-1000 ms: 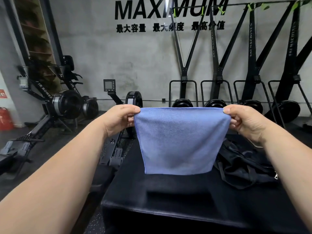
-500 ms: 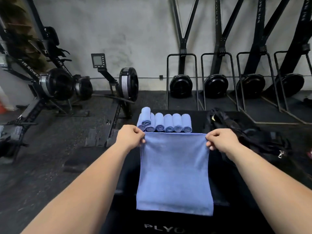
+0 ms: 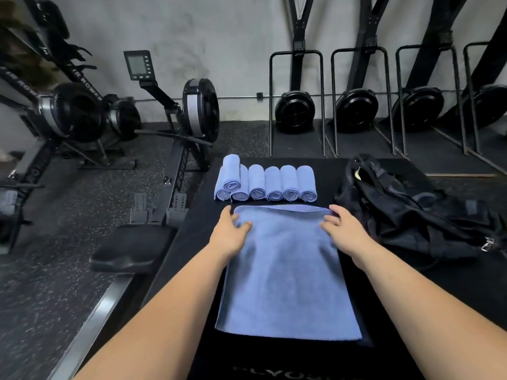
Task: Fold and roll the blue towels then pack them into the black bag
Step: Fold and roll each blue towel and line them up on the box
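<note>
— Where's the blue towel (image 3: 285, 275)?
— Flat on the black counter (image 3: 326, 182), with the left hand (image 3: 230, 234) and right hand (image 3: 343, 231) resting loose-fingered on its far corners.
— And beyond it?
— Rolled towels (image 3: 274, 185) in a row, one lying atop the leftmost two. The black bag (image 3: 406, 215) slumps to their right.

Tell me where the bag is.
Head view: the bag lies slumped at right on the black box, just right of the rolled towels and the right hand.
</note>
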Available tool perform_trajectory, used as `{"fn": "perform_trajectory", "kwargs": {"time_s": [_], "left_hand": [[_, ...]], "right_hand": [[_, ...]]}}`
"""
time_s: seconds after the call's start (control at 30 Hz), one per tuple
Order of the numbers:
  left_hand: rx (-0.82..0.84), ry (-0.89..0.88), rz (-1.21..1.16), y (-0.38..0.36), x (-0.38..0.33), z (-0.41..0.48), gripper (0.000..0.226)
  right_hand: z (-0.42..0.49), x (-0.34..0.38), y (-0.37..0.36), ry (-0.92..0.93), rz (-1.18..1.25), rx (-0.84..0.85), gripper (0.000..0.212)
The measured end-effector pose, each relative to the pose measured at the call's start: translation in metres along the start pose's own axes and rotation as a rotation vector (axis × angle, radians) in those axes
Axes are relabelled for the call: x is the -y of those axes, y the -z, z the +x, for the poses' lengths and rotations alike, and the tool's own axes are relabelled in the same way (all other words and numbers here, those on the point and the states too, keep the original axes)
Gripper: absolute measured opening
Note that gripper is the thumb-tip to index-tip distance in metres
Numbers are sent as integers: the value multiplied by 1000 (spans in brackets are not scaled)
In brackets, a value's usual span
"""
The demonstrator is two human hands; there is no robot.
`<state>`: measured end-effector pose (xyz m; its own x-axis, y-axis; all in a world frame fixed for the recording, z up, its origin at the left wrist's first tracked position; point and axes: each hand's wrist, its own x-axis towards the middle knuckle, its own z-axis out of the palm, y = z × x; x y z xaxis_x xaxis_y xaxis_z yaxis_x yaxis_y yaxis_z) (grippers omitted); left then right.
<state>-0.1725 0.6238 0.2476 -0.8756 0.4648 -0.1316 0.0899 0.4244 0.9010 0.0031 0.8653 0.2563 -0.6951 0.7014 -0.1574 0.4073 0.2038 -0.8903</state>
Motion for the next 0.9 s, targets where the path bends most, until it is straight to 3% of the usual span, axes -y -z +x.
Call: {"fn": "perform_trajectory", "kwargs": {"time_s": [0.1, 0.2, 0.27, 0.4, 0.57, 0.67, 0.77, 0.9], "left_hand": [[125, -106, 394, -19, 25, -14, 80], [94, -322, 820, -37, 54, -27, 75], [76, -331, 990, -46, 65, -30, 80], [87, -305, 1068, -48, 68, -24, 85], [82, -257, 1165, -47, 61, -25, 85], [36, -392, 1041, -46, 56, -39, 79], [207, -537, 868, -46, 67, -71, 84], [255, -556, 1035, -27, 85, -93, 82]], "right_hand": [[-8, -17, -24, 45, -264, 141, 74], [-16, -45, -47, 218, -642, 112, 74], [-21, -62, -58, 275, -853, 69, 76], [-20, -64, -62, 293, -948, 43, 86], [-17, -54, -64, 246, -1063, 56, 78], [-37, -45, -71, 305, -1052, 17, 76], [-75, -55, -76, 388, -985, 106, 82], [-96, -79, -61, 447, -948, 130, 79]]}}
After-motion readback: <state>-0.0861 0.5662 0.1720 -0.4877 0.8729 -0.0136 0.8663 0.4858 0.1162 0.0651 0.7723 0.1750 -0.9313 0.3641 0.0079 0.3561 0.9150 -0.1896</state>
